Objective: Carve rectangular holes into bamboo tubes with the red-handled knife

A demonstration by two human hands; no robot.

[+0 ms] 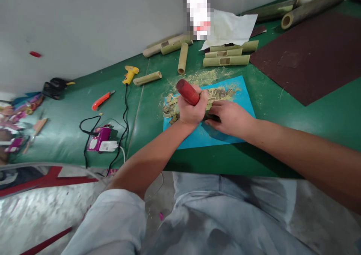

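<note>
My left hand (193, 105) is wrapped round the thick red handle (187, 91) of a tool whose working end is hidden below the fist. Close beside it, the curled fingers of my right hand (229, 116) grip a dark greenish piece (210, 116), mostly covered; it looks like bamboo. Both hands are over a blue sheet (218, 139) on the green table. Yellowish shavings and chips (224, 92) are heaped on the sheet just beyond my hands.
Cut bamboo tubes (226, 61) lie at the back, some with notches. A yellow glue gun (131, 74), an orange utility knife (102, 101) and a purple power strip (99, 138) with cords are to the left. A dark brown board (313, 59) covers the right side; white paper (229, 27) lies behind.
</note>
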